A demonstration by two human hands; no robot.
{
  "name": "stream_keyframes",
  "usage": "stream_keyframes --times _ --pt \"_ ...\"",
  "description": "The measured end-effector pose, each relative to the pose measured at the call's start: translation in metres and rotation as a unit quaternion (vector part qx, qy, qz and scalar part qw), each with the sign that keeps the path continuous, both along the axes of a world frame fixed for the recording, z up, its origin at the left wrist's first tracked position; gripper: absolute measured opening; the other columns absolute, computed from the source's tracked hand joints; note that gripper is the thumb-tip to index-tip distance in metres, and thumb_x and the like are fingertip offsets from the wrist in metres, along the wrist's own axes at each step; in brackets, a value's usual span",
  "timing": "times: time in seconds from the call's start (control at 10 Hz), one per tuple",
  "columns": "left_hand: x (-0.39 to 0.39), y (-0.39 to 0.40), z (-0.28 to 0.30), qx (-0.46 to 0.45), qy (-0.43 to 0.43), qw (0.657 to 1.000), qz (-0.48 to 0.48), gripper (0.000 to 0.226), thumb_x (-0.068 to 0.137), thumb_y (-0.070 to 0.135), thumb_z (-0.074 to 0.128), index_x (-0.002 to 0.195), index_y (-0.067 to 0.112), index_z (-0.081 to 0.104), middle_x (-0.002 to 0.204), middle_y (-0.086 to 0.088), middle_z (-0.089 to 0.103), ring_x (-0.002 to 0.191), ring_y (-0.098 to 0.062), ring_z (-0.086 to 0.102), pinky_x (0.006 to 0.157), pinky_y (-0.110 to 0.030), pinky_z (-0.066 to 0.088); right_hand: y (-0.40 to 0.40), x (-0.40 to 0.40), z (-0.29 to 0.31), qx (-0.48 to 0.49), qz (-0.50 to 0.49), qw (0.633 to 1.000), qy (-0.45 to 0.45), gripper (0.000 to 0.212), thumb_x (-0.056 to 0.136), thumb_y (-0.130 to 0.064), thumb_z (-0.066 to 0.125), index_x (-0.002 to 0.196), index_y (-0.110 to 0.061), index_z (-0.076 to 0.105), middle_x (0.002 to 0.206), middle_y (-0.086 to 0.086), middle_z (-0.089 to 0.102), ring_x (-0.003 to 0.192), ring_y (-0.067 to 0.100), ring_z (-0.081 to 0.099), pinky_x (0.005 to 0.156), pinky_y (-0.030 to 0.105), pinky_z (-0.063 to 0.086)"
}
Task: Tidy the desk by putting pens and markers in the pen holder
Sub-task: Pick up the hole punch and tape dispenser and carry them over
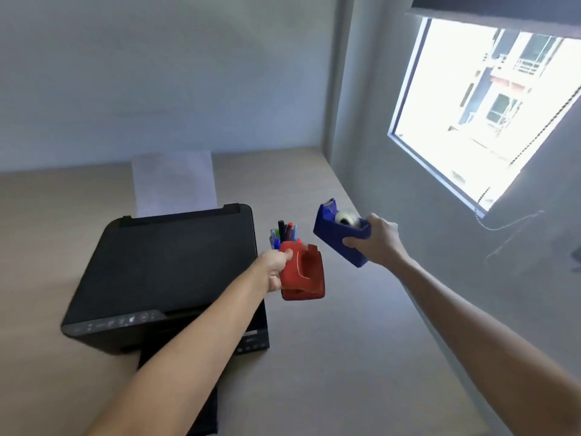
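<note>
A pen holder [276, 241] stands on the desk just right of the printer, with several pens and markers [286, 229] upright in it; its lower part is hidden behind a red hole punch. My left hand [276, 268] grips that red hole punch [303, 272] and holds it above the desk, right in front of the holder. My right hand [375, 240] is closed on a blue tape dispenser [338, 234] with a roll of clear tape in it, lifted in the air to the right of the holder.
A black printer [169, 272] with white paper [174, 184] standing in its rear feed fills the left half of the wooden desk [330, 357]. A grey wall with a bright window [478, 114] runs along the desk's right edge.
</note>
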State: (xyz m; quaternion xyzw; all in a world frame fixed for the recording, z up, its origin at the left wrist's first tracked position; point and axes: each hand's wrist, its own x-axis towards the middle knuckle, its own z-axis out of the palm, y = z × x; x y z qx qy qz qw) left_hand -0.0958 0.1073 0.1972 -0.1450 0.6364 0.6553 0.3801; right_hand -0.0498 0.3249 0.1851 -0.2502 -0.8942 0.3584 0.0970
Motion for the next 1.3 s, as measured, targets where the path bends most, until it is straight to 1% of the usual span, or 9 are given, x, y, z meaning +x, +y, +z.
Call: stream_keyframes --times 0.1,0.2,0.3,0.4,0.6,0.9,1.1,1.2,1.3 --pt "-0.010 0.028 -0.061 -0.070 -0.018 0.997 0.029 0.014 0.095 0.010 0.050 0.103 0.002 0.058 0.090 -0.019 0.064 0.082 -0.035 0.065 0.088 -0.059 0.051 0.007 0.008 -0.042 -0.029 -0.020 0.999 -0.030 0.035 0.067 -0.030 0.076 0.086 -0.013 0.053 0.097 0.009 0.061 0.073 0.022 0.058 0.056 0.026 0.049" --pt "-0.042 0.047 -0.144 -0.145 -0.037 0.987 0.050 0.035 0.079 0.006 0.053 0.112 -0.001 0.061 0.106 -0.018 0.068 0.093 -0.038 0.069 0.079 -0.063 0.053 0.001 0.008 -0.077 -0.055 -0.028 0.996 -0.057 0.038 0.068 -0.028 0.073 0.094 -0.008 0.055 0.098 0.008 0.064 0.079 0.025 0.061 0.057 0.028 0.051" --pt "-0.031 0.057 -0.124 -0.191 -0.042 0.976 0.091 0.024 0.091 0.005 0.043 0.110 0.003 0.056 0.108 -0.019 0.065 0.098 -0.039 0.067 0.085 -0.057 0.054 -0.008 -0.002 -0.107 -0.075 -0.047 0.993 -0.072 0.038 0.067 -0.027 0.071 0.093 -0.005 0.054 0.096 0.012 0.066 0.080 0.030 0.063 0.064 0.036 0.056" --pt "-0.031 0.062 -0.120 -0.221 -0.029 0.968 0.111 0.032 0.094 0.003 0.036 0.119 -0.004 0.055 0.101 -0.019 0.059 0.097 -0.036 0.064 0.087 -0.049 0.053 -0.018 -0.012 -0.129 -0.087 -0.063 0.991 -0.085 0.035 0.070 -0.024 0.068 0.093 -0.004 0.052 0.095 0.015 0.066 0.078 0.032 0.062 0.060 0.031 0.048" --pt "-0.048 0.067 -0.135 -0.248 -0.023 0.962 0.115 0.036 0.097 -0.001 0.031 0.127 -0.007 0.049 0.088 -0.013 0.049 0.078 -0.022 0.047 0.078 -0.036 0.039 -0.034 -0.028 -0.157 -0.091 -0.093 0.988 -0.085 0.038 0.074 -0.025 0.068 0.100 -0.005 0.048 0.103 0.017 0.060 0.091 0.036 0.059 0.075 0.038 0.051" --pt "-0.078 0.066 -0.149 -0.263 -0.029 0.955 0.131 0.038 0.093 -0.005 0.036 0.129 -0.006 0.049 0.122 -0.020 0.063 0.104 -0.029 0.062 0.095 -0.042 0.048 -0.052 -0.052 -0.168 -0.131 -0.051 0.985 -0.096 0.041 0.075 -0.026 0.070 0.102 -0.008 0.043 0.104 0.015 0.056 0.081 0.027 0.052 0.069 0.032 0.048" --pt "-0.080 0.067 -0.145 -0.288 -0.026 0.950 0.118 0.036 0.097 -0.001 0.039 0.131 -0.008 0.044 0.102 -0.017 0.062 0.098 -0.025 0.057 0.087 -0.035 0.045 -0.041 -0.057 -0.167 -0.119 0.002 0.987 -0.106 0.046 0.074 -0.034 0.073 0.097 -0.008 0.042 0.103 0.015 0.058 0.092 0.033 0.058 0.077 0.043 0.055" --pt "-0.075 0.069 -0.136 -0.309 -0.012 0.948 0.078 0.046 0.095 0.006 0.047 0.138 -0.005 0.038 0.130 -0.016 0.057 0.118 -0.030 0.058 0.098 -0.036 0.047 -0.039 -0.054 -0.163 -0.130 0.016 0.984 -0.120 0.060 0.071 -0.052 0.073 0.102 -0.010 0.043 0.105 0.012 0.059 0.097 0.029 0.058 0.079 0.041 0.056" --pt "-0.077 0.078 -0.121 -0.311 0.050 0.948 0.043 0.044 0.089 0.009 0.051 0.132 0.000 0.050 0.127 -0.014 0.060 0.088 -0.023 0.062 0.068 -0.031 0.053 -0.035 -0.050 -0.153 -0.125 0.014 0.985 -0.118 0.073 0.074 -0.063 0.064 0.116 -0.008 0.042 0.114 0.016 0.059 0.106 0.031 0.056 0.087 0.044 0.053"
